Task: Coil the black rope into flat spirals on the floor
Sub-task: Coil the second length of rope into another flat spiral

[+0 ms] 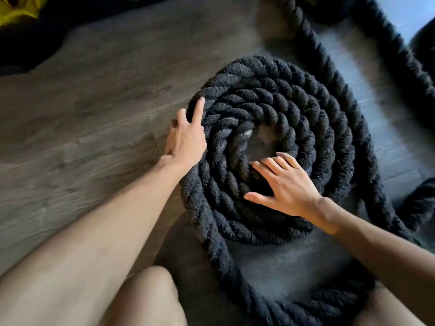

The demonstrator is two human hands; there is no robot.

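Rope spiral (277, 147) flat on wood floor (94, 118). Left hand (186, 137) released, fingers bracing outer turn against spreading. Right hand (282, 182) released, flat, pinning inner turns. Loose tail (381, 55) uncoiled beyond.

One flat spiral of black rope (277, 147), about five turns wound around an open centre, lies on the wooden floor (94, 102). Two bare hands, the left hand (186, 135) and right hand (284, 184), rest against it; one bare knee (150, 297) shows.
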